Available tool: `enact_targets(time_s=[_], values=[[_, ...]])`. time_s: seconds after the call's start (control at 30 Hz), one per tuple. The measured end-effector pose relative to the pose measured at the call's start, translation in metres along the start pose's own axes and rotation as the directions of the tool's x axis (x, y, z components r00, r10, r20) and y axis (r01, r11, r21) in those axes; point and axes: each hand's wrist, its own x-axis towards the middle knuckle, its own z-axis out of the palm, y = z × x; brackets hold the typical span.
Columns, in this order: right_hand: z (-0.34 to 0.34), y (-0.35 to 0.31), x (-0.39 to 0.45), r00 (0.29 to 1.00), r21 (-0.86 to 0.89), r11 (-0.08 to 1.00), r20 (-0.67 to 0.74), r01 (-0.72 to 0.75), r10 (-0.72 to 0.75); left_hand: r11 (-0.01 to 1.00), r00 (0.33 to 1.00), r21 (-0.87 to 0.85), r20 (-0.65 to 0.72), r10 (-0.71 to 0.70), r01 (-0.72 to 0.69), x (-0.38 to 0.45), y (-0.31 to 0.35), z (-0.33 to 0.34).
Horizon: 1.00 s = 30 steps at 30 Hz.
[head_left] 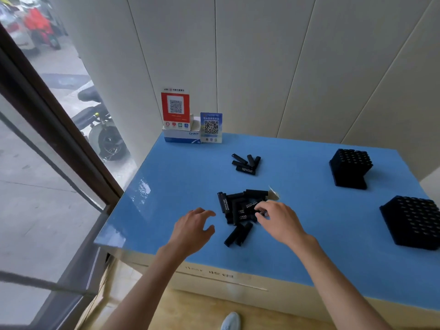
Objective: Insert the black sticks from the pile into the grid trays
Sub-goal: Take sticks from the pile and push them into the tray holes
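At frame centre, the right hand pinched a black stick from the pile; the left hand hovered open, ready. Grid trays waited at right on the table.

Black sticks, black grid trays, blue tabletop.

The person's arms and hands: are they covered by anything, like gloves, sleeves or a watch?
No. Both the left hand and the right hand are bare, without gloves, and no sleeves, rings or watch show along the forearms in view.
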Motion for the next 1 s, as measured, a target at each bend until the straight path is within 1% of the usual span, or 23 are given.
enact_targets(time_s=[0.17, 0.3, 0.37, 0.57, 0.63, 0.73, 0.77, 0.83, 0.9, 0.93, 1.0], values=[[0.004, 0.002, 0.035, 0.998, 0.044, 0.998, -0.026, -0.05, 0.051, 0.992, 0.992, 0.054, 0.062, 0.109, -0.112, 0.051, -0.014, 0.005], [0.008, 0.007, 0.04, 0.993, 0.051, 0.992, -0.018, -0.114, 0.115, 0.967, 0.972, 0.116, 0.085, 0.217, -0.226, 0.079, -0.017, 0.015], [0.008, 0.011, 0.04, 0.988, 0.048, 0.987, -0.019, -0.152, 0.153, 0.942, 0.953, 0.148, 0.088, 0.289, -0.3, 0.096, -0.018, 0.018], [0.007, 0.024, 0.032, 0.959, 0.042, 0.959, -0.033, -0.28, 0.281, 0.862, 0.87, 0.156, 0.198, 0.451, -0.482, 0.143, -0.03, 0.029], [0.006, 0.027, 0.028, 0.947, 0.051, 0.948, -0.05, -0.316, 0.318, 0.844, 0.855, 0.151, 0.171, 0.49, -0.514, 0.151, -0.037, 0.031], [0.006, 0.03, 0.025, 0.933, 0.053, 0.935, -0.063, -0.352, 0.355, 0.844, 0.85, 0.102, 0.074, 0.522, -0.527, 0.156, -0.045, 0.03], [0.007, 0.03, 0.025, 0.929, 0.056, 0.931, -0.064, -0.36, 0.363, 0.835, 0.839, 0.076, 0.052, 0.542, -0.545, 0.155, -0.044, 0.03], [0.009, 0.031, 0.026, 0.924, 0.065, 0.926, -0.066, -0.372, 0.376, 0.782, 0.782, 0.032, 0.061, 0.62, -0.622, 0.149, -0.037, 0.03], [0.012, 0.03, 0.027, 0.922, 0.07, 0.923, -0.056, -0.378, 0.382, 0.706, 0.704, 0.03, 0.103, 0.702, -0.708, 0.143, -0.028, 0.034], [0.012, 0.029, 0.028, 0.922, 0.073, 0.922, -0.049, -0.381, 0.385, 0.677, 0.676, 0.043, 0.119, 0.727, -0.735, 0.142, -0.026, 0.037], [0.014, 0.027, 0.03, 0.922, 0.076, 0.921, -0.042, -0.382, 0.386, 0.65, 0.652, 0.07, 0.148, 0.744, -0.757, 0.141, -0.022, 0.043]])
